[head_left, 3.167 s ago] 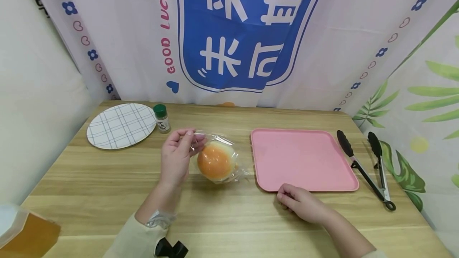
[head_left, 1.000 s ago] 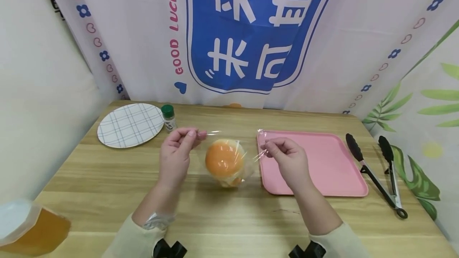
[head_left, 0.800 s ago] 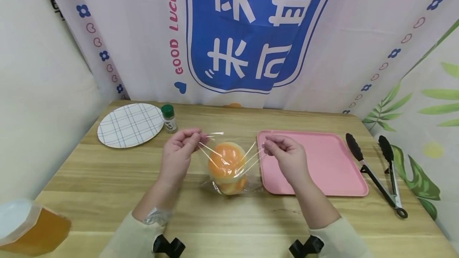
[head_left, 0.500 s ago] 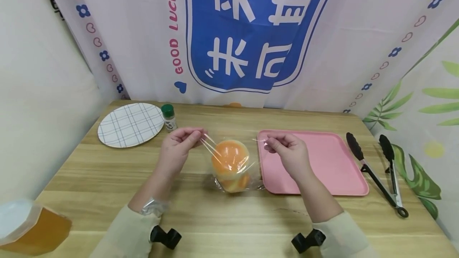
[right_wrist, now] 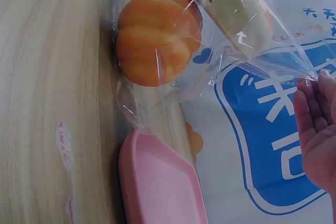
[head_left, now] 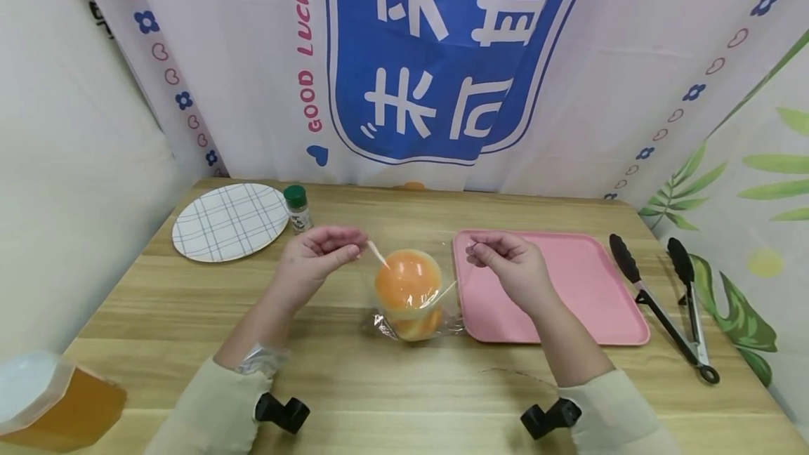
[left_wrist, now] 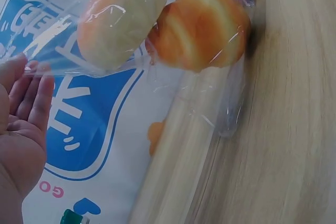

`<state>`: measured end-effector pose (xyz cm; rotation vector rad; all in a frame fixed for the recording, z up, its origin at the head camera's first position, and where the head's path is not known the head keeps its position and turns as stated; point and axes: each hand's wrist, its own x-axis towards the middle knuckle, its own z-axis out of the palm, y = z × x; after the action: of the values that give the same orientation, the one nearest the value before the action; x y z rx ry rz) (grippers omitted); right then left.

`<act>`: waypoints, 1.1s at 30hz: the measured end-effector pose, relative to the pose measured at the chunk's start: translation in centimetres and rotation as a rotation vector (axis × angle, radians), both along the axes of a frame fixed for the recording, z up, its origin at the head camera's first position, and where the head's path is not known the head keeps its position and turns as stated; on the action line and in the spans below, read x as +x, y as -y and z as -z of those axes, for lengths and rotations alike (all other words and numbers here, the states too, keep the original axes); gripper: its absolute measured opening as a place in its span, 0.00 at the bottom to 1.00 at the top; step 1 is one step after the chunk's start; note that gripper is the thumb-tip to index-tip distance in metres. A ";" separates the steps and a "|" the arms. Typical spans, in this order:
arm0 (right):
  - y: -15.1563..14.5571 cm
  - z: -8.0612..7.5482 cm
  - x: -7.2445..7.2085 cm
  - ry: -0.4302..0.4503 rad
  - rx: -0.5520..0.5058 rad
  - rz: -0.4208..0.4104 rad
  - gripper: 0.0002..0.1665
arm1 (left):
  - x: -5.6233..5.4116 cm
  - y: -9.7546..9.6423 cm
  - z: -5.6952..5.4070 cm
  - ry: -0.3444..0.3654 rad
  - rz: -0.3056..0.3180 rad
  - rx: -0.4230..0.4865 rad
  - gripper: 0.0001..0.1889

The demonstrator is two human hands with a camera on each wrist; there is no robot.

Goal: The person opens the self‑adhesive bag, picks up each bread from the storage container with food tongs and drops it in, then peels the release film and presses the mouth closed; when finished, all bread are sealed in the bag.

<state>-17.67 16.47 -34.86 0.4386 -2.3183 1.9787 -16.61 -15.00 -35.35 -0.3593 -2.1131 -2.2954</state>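
Observation:
A clear plastic bag (left_wrist: pixel 178 87) hangs between my hands, its upper part stretched toward both of them. Inside are two buns: a round, glossy bun (head_left: pixel 409 279) on top and a segmented golden bun (right_wrist: pixel 157 40) lower down. My left hand (head_left: pixel 319 258) pinches one upper side of the bag between thumb and fingertips, the fingers fairly straight. On the opposite side my right hand (head_left: pixel 515 269) pinches the film, near the pink tray's left edge. The bag's crinkled lower end is close over the wooden table (head_left: pixel 379 399).
The pink tray (head_left: pixel 556 300) lies at right, with black-tipped tongs (head_left: pixel 671 325) beyond it. At back left are a checked plate (head_left: pixel 230 223) and a green-capped shaker (head_left: pixel 297 208). A container of amber liquid (head_left: pixel 69 406) stands front left. A thin torn strip (right_wrist: pixel 65 150) lies on the table.
My right hand has left the tray's front edge and taken hold of the bag. The bag has shifted slightly right, the lower bun showing more. A torn strip now lies on the table.

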 end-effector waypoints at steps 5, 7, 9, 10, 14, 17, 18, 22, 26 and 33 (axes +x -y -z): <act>-0.4 -0.1 0.1 -0.007 0.021 -0.036 0.15 | 0.0 0.4 0.1 -0.012 0.008 -0.024 0.12; -0.6 -0.2 0.2 -0.014 0.032 -0.044 0.13 | 0.0 0.5 0.2 -0.020 0.022 -0.034 0.15; -0.8 -0.2 0.2 -0.024 0.044 -0.049 0.12 | 0.0 0.7 0.2 -0.034 0.041 -0.055 0.17; -0.8 -0.2 0.2 -0.032 0.049 -0.048 0.11 | 0.0 0.7 0.2 -0.039 0.050 -0.070 0.18; -1.1 -0.3 0.1 -0.065 0.054 -0.067 0.07 | 0.0 0.8 0.2 -0.057 0.083 -0.123 0.14; -1.3 -0.3 0.0 -0.083 0.048 -0.088 0.06 | 0.0 0.9 0.1 -0.097 0.093 -0.173 0.09; -1.3 -0.3 0.0 -0.087 0.045 -0.096 0.06 | 0.0 0.9 0.0 -0.114 0.092 -0.196 0.07; -1.5 -0.3 0.1 -0.107 0.059 -0.114 0.06 | 0.1 0.8 -0.1 -0.170 0.080 -0.273 0.06; -1.6 -0.3 0.2 -0.121 0.088 -0.112 0.07 | 0.4 0.6 -0.4 -0.198 0.047 -0.337 0.06; -1.6 -0.4 0.4 -0.112 0.088 -0.108 0.08 | 1.0 0.3 -0.7 -0.246 -0.008 -0.419 0.06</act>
<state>-17.32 18.10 -34.48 0.6761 -2.3651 1.8481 -15.61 -15.27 -34.66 -0.5976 -2.4345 -1.6817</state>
